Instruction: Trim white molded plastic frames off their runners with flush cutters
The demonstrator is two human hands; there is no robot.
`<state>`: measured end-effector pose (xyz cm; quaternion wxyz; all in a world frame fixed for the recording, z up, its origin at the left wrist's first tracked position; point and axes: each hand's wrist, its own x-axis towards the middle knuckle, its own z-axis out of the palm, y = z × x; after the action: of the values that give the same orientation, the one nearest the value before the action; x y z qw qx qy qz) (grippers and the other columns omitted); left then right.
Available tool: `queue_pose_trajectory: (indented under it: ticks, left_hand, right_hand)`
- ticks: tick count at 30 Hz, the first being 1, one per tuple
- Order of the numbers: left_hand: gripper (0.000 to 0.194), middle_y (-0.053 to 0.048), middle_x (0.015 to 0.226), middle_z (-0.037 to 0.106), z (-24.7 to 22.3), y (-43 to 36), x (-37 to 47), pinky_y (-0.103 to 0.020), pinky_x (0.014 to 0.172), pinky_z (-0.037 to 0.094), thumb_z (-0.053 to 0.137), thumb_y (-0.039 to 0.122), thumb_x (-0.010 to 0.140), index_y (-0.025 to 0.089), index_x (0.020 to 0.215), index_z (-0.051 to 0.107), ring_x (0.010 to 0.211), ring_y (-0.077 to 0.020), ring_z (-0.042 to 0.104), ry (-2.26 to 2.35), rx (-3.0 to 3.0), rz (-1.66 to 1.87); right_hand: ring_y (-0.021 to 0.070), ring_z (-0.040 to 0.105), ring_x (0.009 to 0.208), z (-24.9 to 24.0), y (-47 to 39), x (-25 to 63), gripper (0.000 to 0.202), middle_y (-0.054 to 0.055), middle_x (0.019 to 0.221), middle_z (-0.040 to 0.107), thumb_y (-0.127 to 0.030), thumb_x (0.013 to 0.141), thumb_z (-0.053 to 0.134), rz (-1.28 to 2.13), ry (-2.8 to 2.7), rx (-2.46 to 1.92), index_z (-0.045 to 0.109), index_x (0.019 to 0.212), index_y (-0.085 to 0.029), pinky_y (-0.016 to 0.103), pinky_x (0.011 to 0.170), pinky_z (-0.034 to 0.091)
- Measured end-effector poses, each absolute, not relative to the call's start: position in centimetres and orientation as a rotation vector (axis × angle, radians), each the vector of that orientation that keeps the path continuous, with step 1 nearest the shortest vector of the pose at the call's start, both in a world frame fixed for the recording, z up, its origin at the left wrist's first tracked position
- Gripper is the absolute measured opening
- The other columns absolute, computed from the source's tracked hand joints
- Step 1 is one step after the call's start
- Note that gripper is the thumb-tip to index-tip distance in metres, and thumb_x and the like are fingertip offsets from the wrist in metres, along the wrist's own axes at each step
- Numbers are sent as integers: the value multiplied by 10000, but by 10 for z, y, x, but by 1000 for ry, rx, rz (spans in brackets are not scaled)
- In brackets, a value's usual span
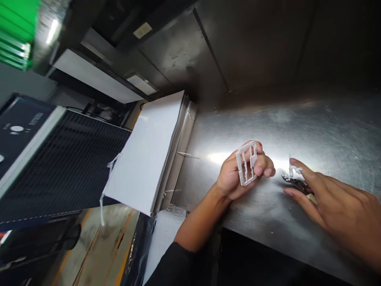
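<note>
Left hand pinches the white frame, and beside it the right hand grips cutters near a scrap; some cutting seems done, the rest unclear.

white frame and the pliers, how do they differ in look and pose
Colour: the white frame is pale all over, while the pliers show dark metal and a bit of pale handle.
Shape: the frame is an open rectangle crossed by thin bars; the pliers taper to a tip.
Pose: the frame stands tilted in the left hand; the pliers point toward it from the right hand.
Shared: both are hand-held.
</note>
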<state>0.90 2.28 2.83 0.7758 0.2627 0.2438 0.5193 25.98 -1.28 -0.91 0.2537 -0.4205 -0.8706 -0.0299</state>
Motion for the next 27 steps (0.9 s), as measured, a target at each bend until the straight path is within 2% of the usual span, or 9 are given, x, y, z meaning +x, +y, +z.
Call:
queue_pose_trajectory:
  ticks: [5,11,14,17,21,27]
  left_hand:
    - [279,29,607,580,34,25,6,-269,571,518,862,416,990,240,975,646,584,-175,554,370,420,958]
    - [250,5,655,691,32,23,2,-232,445,526,856,395,995,233,1005,666,506,-178,592,294,441,924]
    - [220,-18,724,752,30,23,0,-241,402,539,796,418,1038,235,1050,673,483,-192,622,275,407,900]
    - [175,-32,762,777,28,24,-1,-250,410,572,756,384,1055,228,1088,684,521,-206,675,262,374,889]
    - [105,-46,765,776,24,28,-1,-257,435,590,676,320,1077,215,1074,670,528,-209,689,291,347,886]
    - [150,-98,853,813,12,36,0,-288,479,627,607,318,1096,187,1098,681,586,-226,737,304,309,896]
  right_hand:
    - [252,586,640,-20,-12,257,512,22,848,625,-454,1291,483,-181,-2464,-1144,534,1738,-208,421,615,374]
    - [284,566,664,-26,-14,259,560,46,848,584,-451,1293,342,-186,-2541,-1158,462,1785,-212,429,667,394]
    - [280,570,685,-29,-14,260,565,45,861,598,-485,1301,332,-193,-2566,-1133,499,1751,-186,427,695,398]
    - [258,561,692,-29,-12,260,556,35,875,604,-503,1312,331,-198,-2561,-1073,585,1654,-146,410,711,391]
    - [247,583,724,-29,-10,258,565,44,905,616,-509,1319,320,-188,-2571,-1003,703,1407,-102,399,735,401]
    - [235,585,704,-27,-7,258,579,33,889,611,-557,1317,343,-128,-2554,-946,708,1149,-140,391,730,393]
